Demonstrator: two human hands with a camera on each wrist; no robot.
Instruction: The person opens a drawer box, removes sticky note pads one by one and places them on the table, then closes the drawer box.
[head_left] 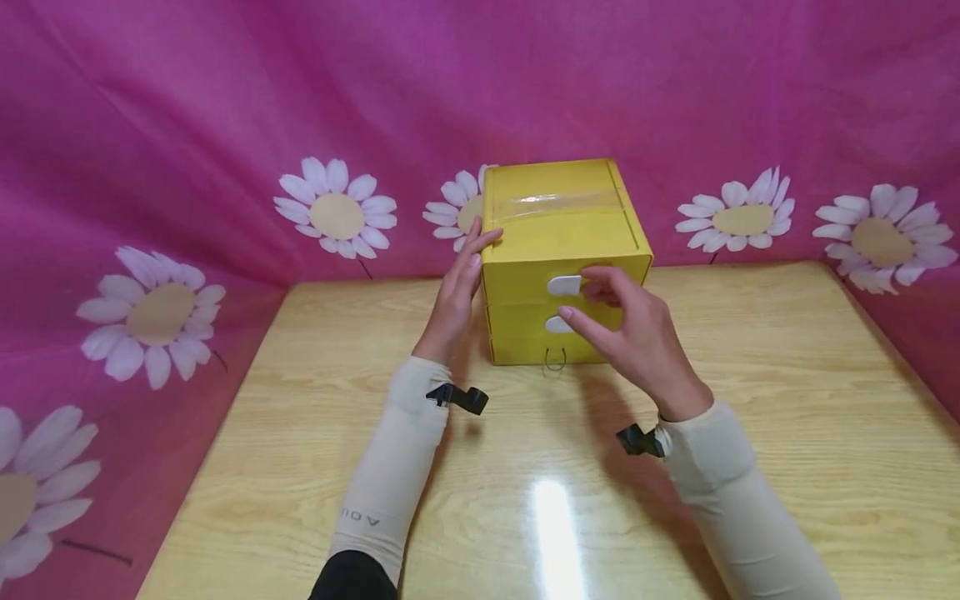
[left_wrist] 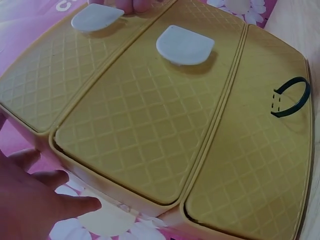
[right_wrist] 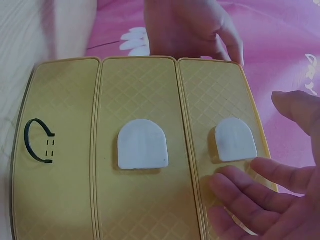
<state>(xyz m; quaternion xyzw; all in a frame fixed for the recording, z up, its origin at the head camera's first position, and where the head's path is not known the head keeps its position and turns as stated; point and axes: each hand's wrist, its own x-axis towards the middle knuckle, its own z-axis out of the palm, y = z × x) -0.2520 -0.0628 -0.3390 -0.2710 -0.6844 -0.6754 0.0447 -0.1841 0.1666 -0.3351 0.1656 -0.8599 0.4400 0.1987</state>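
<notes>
A yellow box with three drawer fronts (head_left: 517, 321) stands at the back of the table. White half-round knobs sit on the top drawer (right_wrist: 235, 141) and the middle drawer (right_wrist: 143, 145); a dark loop (left_wrist: 295, 97) is fixed to the bottom one. My left hand (head_left: 453, 296) rests along the box's left side, fingers extended toward its top edge. My right hand (head_left: 626, 333) is in front of the box. Its index fingertip (right_wrist: 260, 164) is at the top knob's edge; whether it touches cannot be told. The thumb stands apart from the other fingers, with nothing held between.
The wooden table (head_left: 300, 433) reaches back to a pink cloth (head_left: 225, 100) printed with white daisies, which hangs behind and at both sides. Clear tape (head_left: 555, 202) runs across the box's top. Black wrist mounts (head_left: 468, 400) stick out from both sleeves.
</notes>
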